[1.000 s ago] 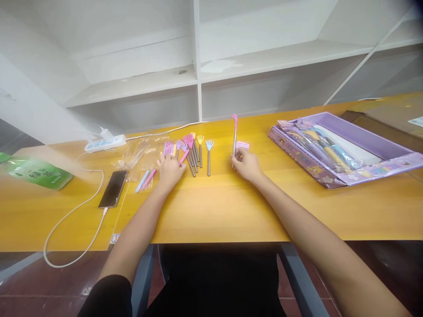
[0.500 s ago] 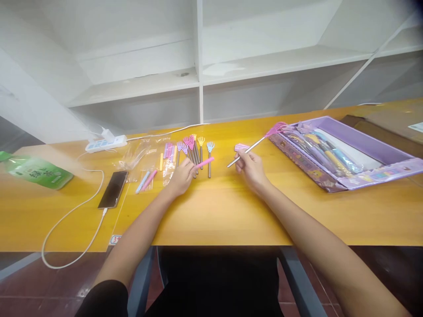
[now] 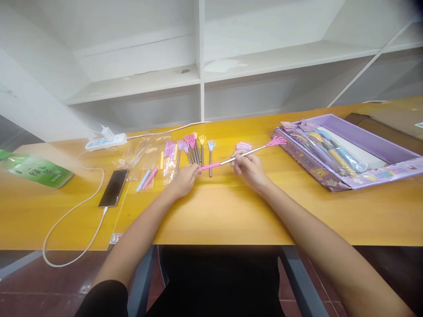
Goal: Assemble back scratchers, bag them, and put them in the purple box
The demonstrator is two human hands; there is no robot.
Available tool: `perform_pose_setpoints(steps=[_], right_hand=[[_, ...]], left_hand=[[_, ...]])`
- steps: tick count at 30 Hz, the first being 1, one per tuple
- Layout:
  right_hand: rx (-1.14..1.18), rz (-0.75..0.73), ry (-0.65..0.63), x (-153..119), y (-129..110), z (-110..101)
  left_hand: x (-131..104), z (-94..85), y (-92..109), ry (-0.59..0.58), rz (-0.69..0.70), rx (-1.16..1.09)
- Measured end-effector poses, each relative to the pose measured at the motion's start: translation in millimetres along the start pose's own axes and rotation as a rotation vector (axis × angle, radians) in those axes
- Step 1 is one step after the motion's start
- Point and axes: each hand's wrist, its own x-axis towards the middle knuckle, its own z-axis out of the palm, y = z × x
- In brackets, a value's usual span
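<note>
My left hand (image 3: 183,180) is closed around one end of a pink handle tube (image 3: 210,167). Between the thumb and fingers of my right hand (image 3: 251,172) is the metal rod of a back scratcher (image 3: 257,150), its pink claw head pointing right. The rod's bare end meets the tube's right end, and the two lie in one line above the table; how deep the rod sits inside is hidden. Behind my left hand lie several back scratchers without handles (image 3: 201,149). Loose pink and blue tubes (image 3: 149,179) rest further left. A small stack of pink cards (image 3: 243,146) lies beyond my right hand.
A purple display box (image 3: 330,180) with bagged pens stands at the right, beside a brown carton (image 3: 383,121). On the left are a charging phone (image 3: 113,188), a green bottle (image 3: 41,171), a power strip (image 3: 107,141) and clear plastic bags (image 3: 139,156). White shelving rises behind.
The pink tube and the rod have come together end to end. My right hand has levelled the rod, lowering its claw head, and my left hand has turned the tube into line.
</note>
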Motion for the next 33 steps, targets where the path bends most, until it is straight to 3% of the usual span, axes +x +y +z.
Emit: perform_pose_setpoints(steps=[9, 17, 28, 31, 33], right_hand=[[-0.001, -0.018, -0.06, -2, -3, -1], [0.07, 0.063, -0.158, -7, -11, 3], [0.062, 0.065, -0.298, -11, -7, 14], [0.052, 0.113, -0.227, 0, -10, 3], [0.086, 0.106, -0.076, 10, -15, -13]], left_hand=[[-5, -0.4, 8, -0.022, 0.033, 0.057], [-10, 2.2, 18, 0.019, 0.061, 0.066], [-9, 4.0, 18, -0.029, 0.065, 0.078], [-6, -4.1, 15, 0.008, 0.039, 0.13], [-4, -12.8, 11, 0.034, 0.021, 0.162]])
